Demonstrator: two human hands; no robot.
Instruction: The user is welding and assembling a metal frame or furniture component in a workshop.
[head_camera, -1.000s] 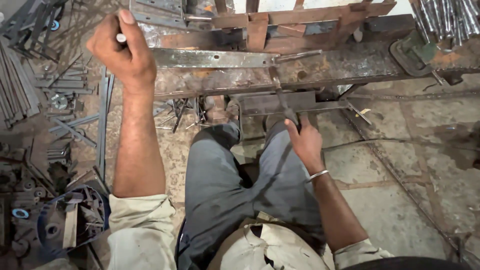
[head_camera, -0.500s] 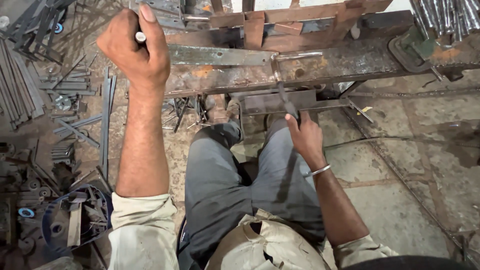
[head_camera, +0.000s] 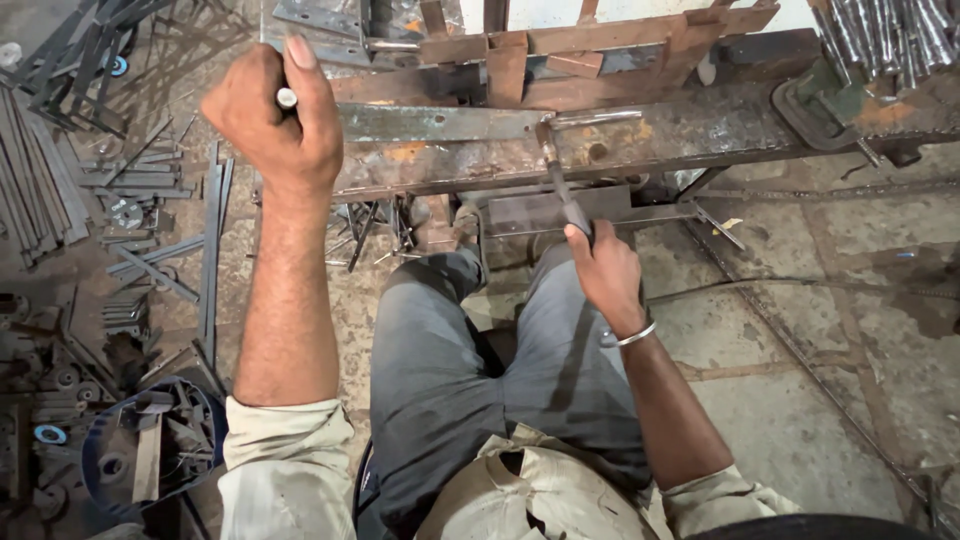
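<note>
Fingers of our left hand (head_camera: 275, 120): curled into a full fist around a thin metal rod (head_camera: 286, 97), whose pale round end shows between thumb and forefinger; hand raised at 11 o'clock, over the near edge of the rusty steel workbench (head_camera: 640, 135).

Fingers of our right hand (head_camera: 605, 270): wrapped shut on the lower end of a slim dark handled tool (head_camera: 558, 180), at 1 o'clock from our knees. Its shaft runs up to 12 o'clock and its head rests on the flat steel strip (head_camera: 440, 122) lying along the bench. Whether the tool is a hammer or a lever we cannot tell.

Adjacent items:
- welded frame of rust-brown flat bars (head_camera: 560, 45), far side of the bench, 12 o'clock.
- bundle of bright round bars (head_camera: 890, 40), 2 o'clock.
- green clamp (head_camera: 815, 110), beside the bundle.
- loose offcuts of angle and flat steel (head_camera: 130, 210) on the floor, 9 o'clock.
- blue bin of scrap (head_camera: 150, 455), 8 o'clock.
- stone floor (head_camera: 820, 400), 4 o'clock.

Handling note, as we judge it: we keep the rod gripped firmly and level, hold the tool head square on the strip, and keep our left knuckles apart from it.
</note>
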